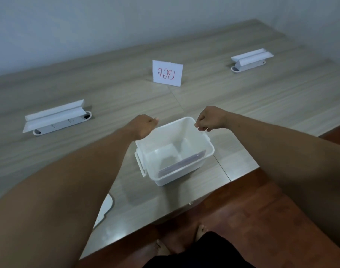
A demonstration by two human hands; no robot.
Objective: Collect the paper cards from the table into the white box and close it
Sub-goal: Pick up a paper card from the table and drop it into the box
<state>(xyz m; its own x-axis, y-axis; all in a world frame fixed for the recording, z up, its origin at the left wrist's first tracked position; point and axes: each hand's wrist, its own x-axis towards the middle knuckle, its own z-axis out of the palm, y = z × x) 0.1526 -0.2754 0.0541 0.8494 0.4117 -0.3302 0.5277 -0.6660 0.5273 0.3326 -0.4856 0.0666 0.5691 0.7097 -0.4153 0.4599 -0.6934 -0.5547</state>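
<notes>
The white box (pixel 186 171) stands open on the table near its front edge, with a latch flap hanging on its left side. Several paper cards (pixel 182 163) lean inside against the near right wall. My left hand (pixel 146 126) is curled into a fist just beyond the box's far left rim. My right hand (pixel 209 118) is also curled, its fingertips at the far right corner of the rim; I cannot tell whether they touch it. A folded white card with red writing (pixel 167 73) stands upright farther back.
A white lid-like piece (pixel 106 207) lies at the table's front left, mostly hidden under my left forearm. Two white flip-up socket units sit in the table, at left (pixel 55 118) and at far right (pixel 250 59). Beyond the table's front edge (pixel 165 215) lies wooden floor.
</notes>
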